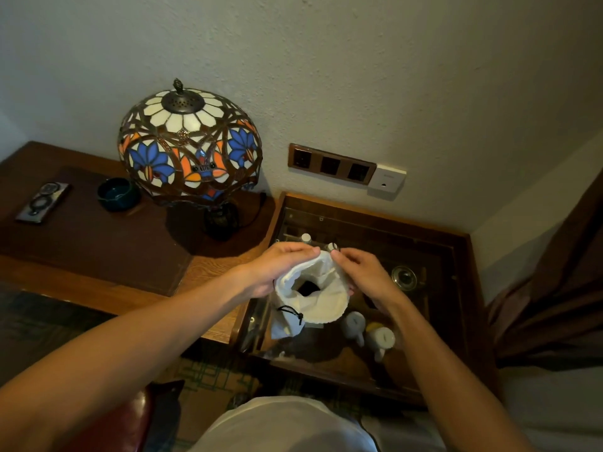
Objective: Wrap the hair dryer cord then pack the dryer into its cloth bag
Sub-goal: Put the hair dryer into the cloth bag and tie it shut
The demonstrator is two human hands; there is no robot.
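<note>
Wooden desk (208,272) along rough pale wall (359,76); dark mat (98,243) on it. Stained-glass lamp (191,145), dark bowl (117,193), remote (44,202) on mat. Socket strip (331,164) on wall. Glass-topped case (434,256) right of desk, curtain (548,305) beyond. Left hand (277,270), right hand (365,275) both closed on rim of cloth bag (321,300), held above glass, mouth open; dark shape inside, unclear.

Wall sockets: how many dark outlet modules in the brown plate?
3, side by side in the brown plate on the wall right of the lamp: left, middle, right. The white box beside it is separate. None look hidden.
</note>
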